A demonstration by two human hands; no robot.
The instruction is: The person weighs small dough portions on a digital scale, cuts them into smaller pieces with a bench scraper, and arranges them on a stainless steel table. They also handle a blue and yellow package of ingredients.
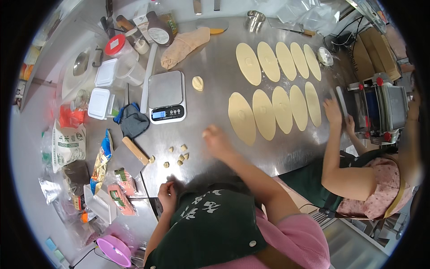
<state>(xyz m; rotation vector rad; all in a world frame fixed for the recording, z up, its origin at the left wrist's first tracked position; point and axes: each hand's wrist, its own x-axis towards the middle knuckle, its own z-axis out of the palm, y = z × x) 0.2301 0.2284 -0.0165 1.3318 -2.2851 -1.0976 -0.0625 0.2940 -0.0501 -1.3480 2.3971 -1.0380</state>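
My right hand (216, 141) is motion-blurred over the steel table (208, 107), left of the flattened dough ovals. A pale spot shows at its fingertips, too blurred to name. Several thin dough ovals (263, 114) lie in two rows. Small dough lumps sit on some of them, such as the nearest oval in the back row (248, 72). My left hand (167, 195) hangs by the table's front edge with curled fingers; what they hold, if anything, is hidden. Just beyond it lie several small dough pieces (181, 157), one touching a wooden-handled dough scraper (134, 151).
A digital scale (167, 97) stands behind the pieces, beside a larger dough lump (198, 83). Tubs (100, 104), bottles and packets crowd the left. At right, a co-worker's hands (332, 111) are near a pale bar (342, 102) and a roller machine (383, 107). A knife (292, 29) lies at the back.
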